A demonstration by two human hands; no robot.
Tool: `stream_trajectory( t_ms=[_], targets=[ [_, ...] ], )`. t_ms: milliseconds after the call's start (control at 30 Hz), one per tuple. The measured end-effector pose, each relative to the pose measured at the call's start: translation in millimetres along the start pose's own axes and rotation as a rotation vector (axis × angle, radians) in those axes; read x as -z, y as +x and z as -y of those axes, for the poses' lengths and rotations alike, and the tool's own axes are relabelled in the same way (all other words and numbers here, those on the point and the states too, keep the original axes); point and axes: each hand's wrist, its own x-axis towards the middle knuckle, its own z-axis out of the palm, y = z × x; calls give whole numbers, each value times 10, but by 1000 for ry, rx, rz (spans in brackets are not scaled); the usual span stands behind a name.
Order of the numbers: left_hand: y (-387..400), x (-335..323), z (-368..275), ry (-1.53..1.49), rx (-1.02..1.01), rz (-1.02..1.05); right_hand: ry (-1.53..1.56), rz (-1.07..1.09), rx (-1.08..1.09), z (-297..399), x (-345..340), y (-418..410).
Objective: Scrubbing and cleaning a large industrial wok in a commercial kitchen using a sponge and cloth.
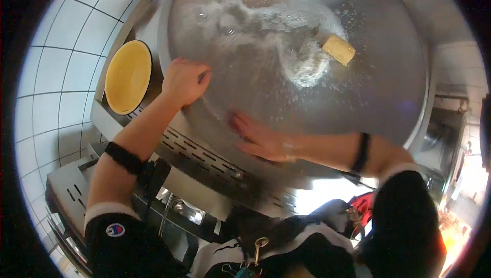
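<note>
Before me is a big round metal pan [249, 75], wide as a large wok, with foamy, splashing water [303, 63] in it. A yellow block [339, 50], like a sponge or loofah piece, lies among the suds in its right half, away from both hands. My left hand [186, 80] is at the pan's left rim with its fingers curled; whether it grips the rim is hidden. My right hand [264, 138], blurred, is spread over the near inner wall of the pan, and nothing shows in it.
A yellow bowl with a dark rim [128, 77] stands left of the pan on a metal ledge. A slotted metal panel [199, 155] runs along the pan's near side. White tiled wall [65, 67] bounds the left. Bright flame-like glow [454, 232] shows at lower right.
</note>
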Motion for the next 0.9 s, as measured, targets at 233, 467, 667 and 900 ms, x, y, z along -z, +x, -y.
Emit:
stream_trajectory(
  t_ms=[233, 467, 667, 900],
  targets=[
    [0, -107, 49, 109, 2, -18, -444, 361, -671, -122, 761, -2160],
    [-214, -132, -409, 63, 57, -28, -262, -416, -214, 466, -430, -364],
    [-624, -200, -1537, -224, -129, -207, 121, -68, -414, 240, 8, -1501],
    [-647, -481, -2843, -407, -290, -11, -932, -410, -345, -126, 311, -2608]
  ],
)
